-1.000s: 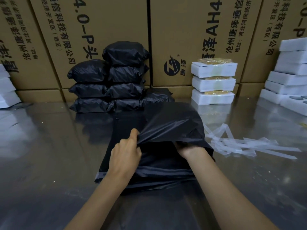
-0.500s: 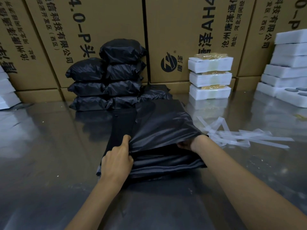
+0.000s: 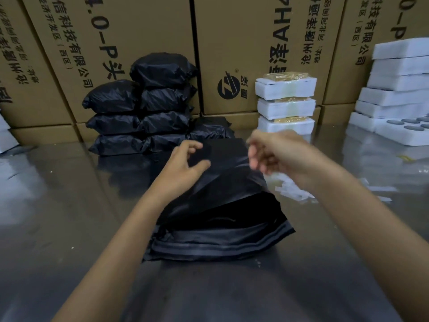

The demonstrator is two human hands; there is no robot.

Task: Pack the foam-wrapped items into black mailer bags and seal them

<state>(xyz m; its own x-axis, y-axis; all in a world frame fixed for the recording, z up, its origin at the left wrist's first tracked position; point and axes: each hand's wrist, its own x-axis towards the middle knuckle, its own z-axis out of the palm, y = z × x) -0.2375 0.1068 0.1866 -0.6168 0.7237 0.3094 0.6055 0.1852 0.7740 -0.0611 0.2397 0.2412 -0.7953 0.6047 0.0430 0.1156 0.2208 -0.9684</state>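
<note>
- Landmark: stack of flat black mailer bags (image 3: 220, 242) lying on the reflective counter (image 3: 58, 228), centre of view, mouths toward the viewer.
- Top bag (image 3: 222, 182) of that stack: upper layer raised off the stack, mouth gaping at the near edge; inside dark, contents can't be made out.
- Left hand (image 3: 185, 163): at far-left part of the raised layer. Fingers (image 3: 192, 145) curled, thumb against the plastic – appears to pinch the film; exact grip partly hidden by the dark material.
- Right hand (image 3: 276, 156): above far-right corner of the stack, motion-blurred. Fingers loosely bent; whether they hold the bag edge – cannot tell.
- Beyond the stack, left: packed black bags (image 3: 139, 117) piled several high, against the cardboard cartons (image 3: 144, 31).
- Beyond the stack, right: three foam-wrapped items (image 3: 286, 105) stacked one on another, white foam w/ yellowish tape on top, just in front of the cartons.
- Right of the stack, on the counter: loose pale strips (image 3: 292, 191), partly hidden behind the right forearm.
- Far right of the stack: white foam trays (image 3: 394, 89) stacked high; nearest tray shows round dark recesses.
- Far left of the stack, frame edge: more white foam (image 3: 5, 138), only partly in view.
</note>
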